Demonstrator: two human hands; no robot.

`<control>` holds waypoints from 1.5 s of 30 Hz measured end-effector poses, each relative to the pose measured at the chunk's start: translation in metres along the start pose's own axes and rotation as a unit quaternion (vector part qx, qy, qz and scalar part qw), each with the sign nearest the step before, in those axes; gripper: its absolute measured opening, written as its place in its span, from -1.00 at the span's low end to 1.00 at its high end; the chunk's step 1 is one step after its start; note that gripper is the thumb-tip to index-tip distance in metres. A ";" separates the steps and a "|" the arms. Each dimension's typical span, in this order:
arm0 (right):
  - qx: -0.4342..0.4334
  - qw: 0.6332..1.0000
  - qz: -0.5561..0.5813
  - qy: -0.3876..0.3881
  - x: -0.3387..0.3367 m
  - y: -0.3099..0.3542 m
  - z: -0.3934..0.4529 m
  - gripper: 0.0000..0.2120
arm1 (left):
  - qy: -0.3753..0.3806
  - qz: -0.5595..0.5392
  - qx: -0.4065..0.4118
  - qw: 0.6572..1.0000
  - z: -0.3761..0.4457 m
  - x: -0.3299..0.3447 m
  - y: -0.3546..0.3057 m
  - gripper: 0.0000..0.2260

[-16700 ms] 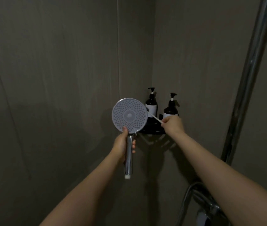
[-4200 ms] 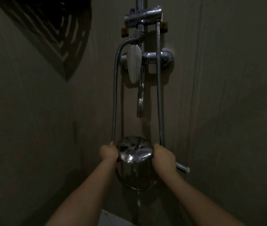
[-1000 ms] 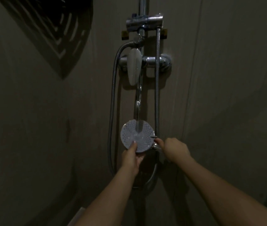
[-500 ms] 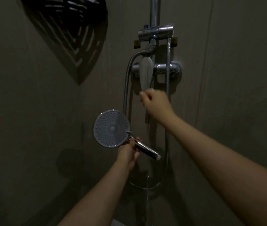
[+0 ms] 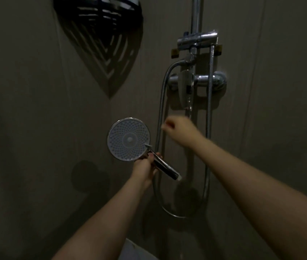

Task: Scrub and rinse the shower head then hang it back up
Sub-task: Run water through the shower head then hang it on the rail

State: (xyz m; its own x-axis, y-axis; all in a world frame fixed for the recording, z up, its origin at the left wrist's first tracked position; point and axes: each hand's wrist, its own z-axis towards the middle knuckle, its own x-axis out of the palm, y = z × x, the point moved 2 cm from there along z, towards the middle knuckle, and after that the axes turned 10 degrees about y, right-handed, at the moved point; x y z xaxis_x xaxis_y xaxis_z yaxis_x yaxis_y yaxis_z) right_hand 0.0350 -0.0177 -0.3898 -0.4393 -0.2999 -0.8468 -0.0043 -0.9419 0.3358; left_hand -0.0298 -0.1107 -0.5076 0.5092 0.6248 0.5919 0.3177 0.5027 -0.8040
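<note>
The round shower head (image 5: 128,139) faces me, its white nozzle disc ringed in chrome. My left hand (image 5: 145,167) grips its chrome handle (image 5: 164,167) just below the disc, and the handle's free end points down to the right. My right hand (image 5: 178,126) is blurred, with the fingers curled in and nothing visible in them. It hovers just below the mixer lever (image 5: 185,91) and beside the metal hose (image 5: 159,119), apart from the shower head. No water stream is visible.
A chrome riser rail (image 5: 195,15) with a bracket (image 5: 197,41) runs up the wall above the mixer. A second hose (image 5: 209,109) loops down on the right. A black corner shelf (image 5: 96,14) hangs at the top left. Something white (image 5: 135,250) shows at the bottom edge.
My right hand left the shower head, went up to the mixer lever, and has now dropped just below it. My left hand has carried the shower head leftward, away from the spout.
</note>
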 end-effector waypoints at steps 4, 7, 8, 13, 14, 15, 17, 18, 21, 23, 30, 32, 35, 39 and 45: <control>0.082 0.967 0.020 0.240 0.070 -0.018 -0.031 -0.53 | -0.013 0.013 0.001 1.000 -0.003 -0.006 -0.006 -0.71; 0.107 0.934 0.201 0.274 0.089 -0.018 -0.041 -0.84 | -0.001 0.013 -0.009 1.000 -0.006 -0.002 -0.013 -0.77; 0.129 0.908 0.285 0.277 0.089 -0.017 -0.041 -0.90 | 0.008 0.024 -0.023 0.999 -0.008 0.000 -0.017 -0.80; 0.223 0.691 0.545 0.420 0.052 0.004 -0.042 -0.84 | 0.082 0.076 -0.108 0.988 -0.017 0.022 -0.062 -0.79; 0.230 0.680 0.565 0.407 0.042 0.012 -0.037 -0.84 | 0.086 0.086 -0.116 0.986 -0.016 0.029 -0.076 -0.80; 0.236 0.688 0.575 0.375 0.032 0.020 -0.030 -0.84 | 0.086 0.091 -0.120 0.985 -0.016 0.037 -0.090 -0.80; 0.235 0.746 0.548 0.296 0.013 0.037 -0.015 -0.87 | 0.077 0.089 -0.131 0.984 -0.014 0.053 -0.121 -0.81; 0.227 0.792 0.503 0.262 0.002 0.045 -0.007 -0.89 | 0.071 0.087 -0.137 0.984 -0.014 0.062 -0.136 -0.81; 0.191 0.923 0.274 0.194 -0.039 0.068 0.015 -0.87 | 0.028 0.102 -0.159 0.982 -0.018 0.089 -0.182 -0.82; 0.191 0.962 0.130 0.146 -0.071 0.084 0.025 -0.74 | -0.006 0.110 -0.136 0.985 -0.022 0.106 -0.212 -0.83; 0.170 0.972 0.160 0.014 -0.175 0.133 0.065 -0.76 | 0.078 0.146 -0.167 0.972 -0.042 0.170 -0.338 -0.89; 0.145 0.975 0.170 0.007 -0.197 0.140 0.077 -0.71 | 0.024 0.095 -0.132 0.986 -0.043 0.179 -0.368 -0.76; 0.117 0.985 0.110 0.056 -0.219 0.140 0.092 -0.77 | -0.055 0.001 -0.021 0.998 -0.040 0.187 -0.408 -0.67; 0.117 0.979 0.145 0.084 -0.235 0.136 0.113 -0.71 | -0.072 -0.071 0.035 0.994 -0.034 0.204 -0.446 -0.46; 0.121 0.938 0.252 0.206 -0.244 0.133 0.130 -0.76 | -0.092 0.067 -0.011 0.993 -0.026 0.235 -0.471 -0.80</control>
State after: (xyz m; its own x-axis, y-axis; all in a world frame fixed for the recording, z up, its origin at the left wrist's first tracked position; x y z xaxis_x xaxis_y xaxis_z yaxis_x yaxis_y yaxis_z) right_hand 0.0253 -0.0501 -0.0850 -0.0561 -0.7778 -0.6261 -0.1144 -0.6179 0.7779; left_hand -0.0392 -0.2159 0.0086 0.3940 0.7851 0.4779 0.2757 0.3951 -0.8763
